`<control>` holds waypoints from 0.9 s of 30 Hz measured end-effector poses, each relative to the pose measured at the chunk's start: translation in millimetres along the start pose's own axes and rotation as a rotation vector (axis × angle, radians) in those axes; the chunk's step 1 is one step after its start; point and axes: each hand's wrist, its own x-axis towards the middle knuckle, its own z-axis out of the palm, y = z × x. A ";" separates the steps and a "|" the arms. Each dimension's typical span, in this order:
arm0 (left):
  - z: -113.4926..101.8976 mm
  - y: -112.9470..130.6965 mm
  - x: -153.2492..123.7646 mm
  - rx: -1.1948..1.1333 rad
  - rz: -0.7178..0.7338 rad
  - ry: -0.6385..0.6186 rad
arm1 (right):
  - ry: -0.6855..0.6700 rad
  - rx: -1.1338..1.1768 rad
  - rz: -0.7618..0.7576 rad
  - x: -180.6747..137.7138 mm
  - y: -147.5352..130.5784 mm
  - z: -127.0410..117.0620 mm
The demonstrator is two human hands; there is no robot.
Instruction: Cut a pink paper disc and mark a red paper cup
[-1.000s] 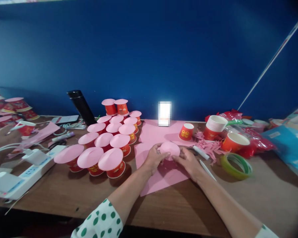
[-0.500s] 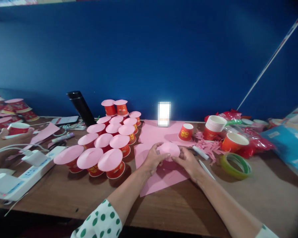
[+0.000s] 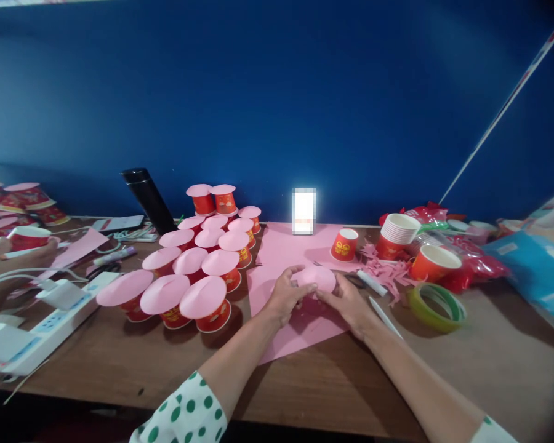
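Head view shows little change over the last second; the left hand (image 3: 284, 298) and right hand (image 3: 348, 301) still pinch one round pink paper disc (image 3: 318, 277) between them, over a flat pink paper sheet (image 3: 302, 338), right of the pink-capped red paper cups (image 3: 191, 262); handling of this disc seems unfinished.

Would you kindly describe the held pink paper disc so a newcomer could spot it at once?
Below the blue wall, find the brown table and, near its middle, the pink sheets. Over the nearer sheet, the left hand and right hand hold the pink paper disc. Unlike the discs atop upturned red cups at left, it is hand-held.
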 end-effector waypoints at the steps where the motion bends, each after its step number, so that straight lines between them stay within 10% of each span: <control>1: 0.2 0.7 -0.3 0.017 0.001 0.012 | -0.006 0.000 -0.002 -0.3 -0.7 0.3; 27: -0.8 0.3 1.6 0.004 0.021 -0.003 | -0.035 0.008 -0.027 2.3 7.7 -0.3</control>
